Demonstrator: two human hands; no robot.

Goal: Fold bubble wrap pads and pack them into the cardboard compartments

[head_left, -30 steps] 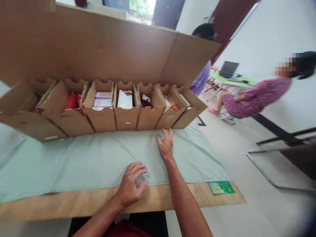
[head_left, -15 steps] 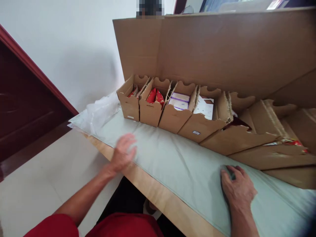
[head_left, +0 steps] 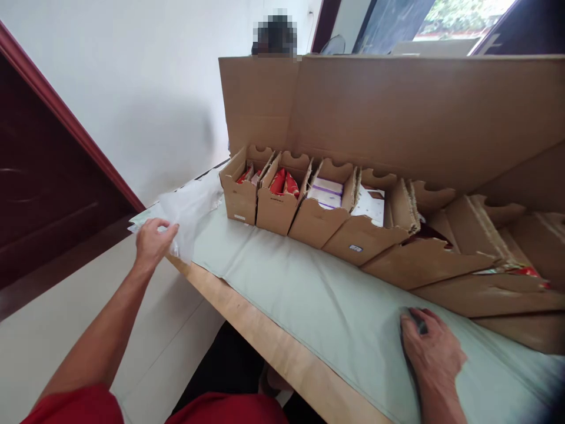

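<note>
At the far left corner of the table, my left hand (head_left: 154,240) pinches the near edge of a clear plastic bag (head_left: 188,215) between thumb and fingers. The bag lies crumpled, perhaps with others, and its folds hide how many. My right hand (head_left: 435,344) rests on the pale green cloth (head_left: 309,288), its fingers bent down and the thumb apart from them. The gap between them is dark, and nothing held shows there. Beyond both hands runs a row of cardboard bins, the closest to my left hand being the leftmost bin (head_left: 241,200).
Red packets (head_left: 283,182) fill one bin, white-and-purple packs (head_left: 326,193) another, and a white packet (head_left: 369,206) a third. Behind the row stands a tall cardboard panel (head_left: 388,112). A person's blurred head (head_left: 276,35) shows above it. The wooden table edge (head_left: 260,327) faces me.
My left hand has moved left from above the cloth to the plastic bag and closed on its edge. The right hand stays on the cloth. The view has tilted up slightly.
</note>
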